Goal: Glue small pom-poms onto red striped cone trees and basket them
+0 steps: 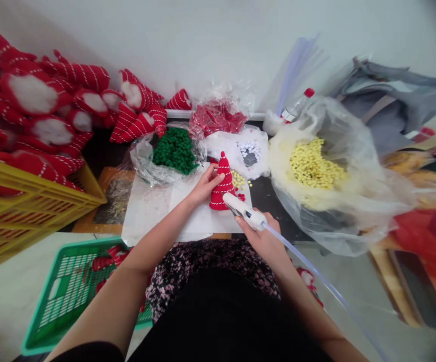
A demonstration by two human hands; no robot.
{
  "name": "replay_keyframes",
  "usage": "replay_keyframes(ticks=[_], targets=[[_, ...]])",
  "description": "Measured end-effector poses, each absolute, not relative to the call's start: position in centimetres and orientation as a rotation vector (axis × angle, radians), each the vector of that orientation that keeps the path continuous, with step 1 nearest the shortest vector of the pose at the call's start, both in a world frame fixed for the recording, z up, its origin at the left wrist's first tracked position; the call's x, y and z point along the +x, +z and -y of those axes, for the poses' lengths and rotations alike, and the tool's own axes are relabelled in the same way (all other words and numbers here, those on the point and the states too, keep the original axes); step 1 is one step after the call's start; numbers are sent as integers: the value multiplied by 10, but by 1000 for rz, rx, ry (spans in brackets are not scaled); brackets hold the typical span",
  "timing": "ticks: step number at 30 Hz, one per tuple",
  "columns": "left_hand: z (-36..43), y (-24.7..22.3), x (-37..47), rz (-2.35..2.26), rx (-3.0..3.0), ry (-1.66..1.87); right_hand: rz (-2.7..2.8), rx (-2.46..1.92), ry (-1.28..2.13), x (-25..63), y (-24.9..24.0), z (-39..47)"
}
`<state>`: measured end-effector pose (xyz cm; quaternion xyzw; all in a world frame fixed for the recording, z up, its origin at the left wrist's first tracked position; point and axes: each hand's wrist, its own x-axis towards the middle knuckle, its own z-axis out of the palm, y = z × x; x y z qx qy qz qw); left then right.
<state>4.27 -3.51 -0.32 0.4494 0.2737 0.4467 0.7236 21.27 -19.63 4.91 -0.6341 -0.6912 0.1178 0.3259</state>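
My left hand [204, 185] is closed around the side of a small red cone hat [221, 189] with white stitched rows, held upright over white paper [191, 221]. In my right hand [265, 234] is a white hot glue gun [246, 211], its front end at the lower right of the cone. A long clear glue stick [308, 266] trails from the gun's back over my right forearm. Just behind the cone lie small yellow pieces [240, 180] and a few red ones [241, 196].
Bags of green pompoms [176, 151], red pieces [218, 116], white pieces [250, 151] and yellow pieces [316, 166] line the back. A yellow crate [32, 201] heaped with stuffed red cones [32, 93] stands left. Below is a green basket [48, 301]. Glue sticks [295, 70] lean on the wall.
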Motion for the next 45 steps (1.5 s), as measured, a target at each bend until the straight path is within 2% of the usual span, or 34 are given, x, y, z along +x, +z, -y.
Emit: replay_keyframes(ticks=[21, 45], targets=[[35, -3, 44, -612, 963, 995, 1741, -1635, 211, 215, 59, 203], [36, -3, 45, -602, 948, 991, 1675, -1721, 350, 216, 50, 190]])
